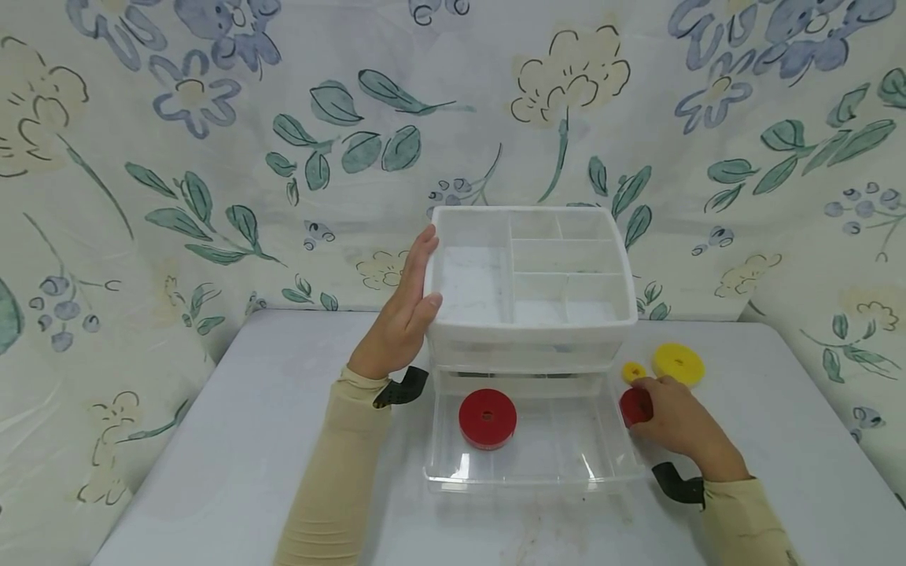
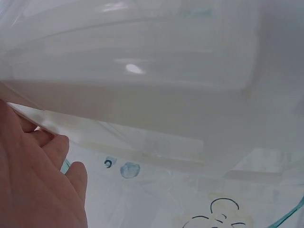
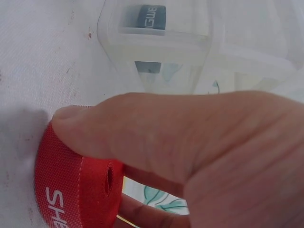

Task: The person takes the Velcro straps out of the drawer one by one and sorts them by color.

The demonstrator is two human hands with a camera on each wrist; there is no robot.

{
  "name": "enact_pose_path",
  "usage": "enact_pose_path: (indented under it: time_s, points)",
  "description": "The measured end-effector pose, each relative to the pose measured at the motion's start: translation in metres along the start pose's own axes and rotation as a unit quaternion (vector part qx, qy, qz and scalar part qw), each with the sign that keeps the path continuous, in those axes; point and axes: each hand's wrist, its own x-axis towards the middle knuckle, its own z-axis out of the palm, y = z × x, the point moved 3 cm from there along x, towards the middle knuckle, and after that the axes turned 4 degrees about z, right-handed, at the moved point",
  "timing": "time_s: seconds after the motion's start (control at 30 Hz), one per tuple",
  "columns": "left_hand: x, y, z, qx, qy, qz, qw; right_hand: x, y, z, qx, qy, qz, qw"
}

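Observation:
My left hand (image 1: 399, 318) rests against the left side of a white drawer organizer (image 1: 531, 346), fingers fairly straight along its wall. In the left wrist view those fingers (image 2: 57, 147) touch the pale plastic side. Beside the pulled-out clear drawer (image 1: 566, 448), my right hand (image 1: 686, 420) pinches a red ribbon roll (image 1: 635, 407) on the table. White lettering shows on that roll (image 3: 59, 185) in the right wrist view, with my thumb across its top. A larger red roll (image 1: 487, 417) lies flat at the drawer's left.
Behind the right hand lie a small yellow roll (image 1: 633, 371) and a large yellow roll (image 1: 678, 364). The organizer's top has several compartments (image 1: 573, 255). A dark lettered piece (image 3: 152, 17) shows through translucent plastic. Floral cloth (image 1: 354, 196) hangs behind the white table (image 1: 283, 377).

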Motion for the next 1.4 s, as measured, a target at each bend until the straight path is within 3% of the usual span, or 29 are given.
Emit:
enact_pose_path:
  time_s: [0.47,0.83,1.17,1.4]
  points:
    - [0.000,0.000,0.000,-0.002,-0.001,0.007,1.0000,0.000,0.000,0.000,-0.001,-0.005,0.004,1.000]
    - [0.000,0.001,0.000,-0.005,-0.002,-0.004,1.0000,-0.009,-0.006,-0.016,-0.009,0.015,0.011,1.000]
    - [0.001,0.001,0.000,-0.002,0.000,0.000,1.0000,-0.026,-0.024,-0.035,-0.010,0.088,-0.028,0.996]
    - [0.000,0.001,0.000,-0.003,0.000,0.001,1.0000,-0.039,-0.037,-0.045,-0.005,0.126,-0.030,0.992]
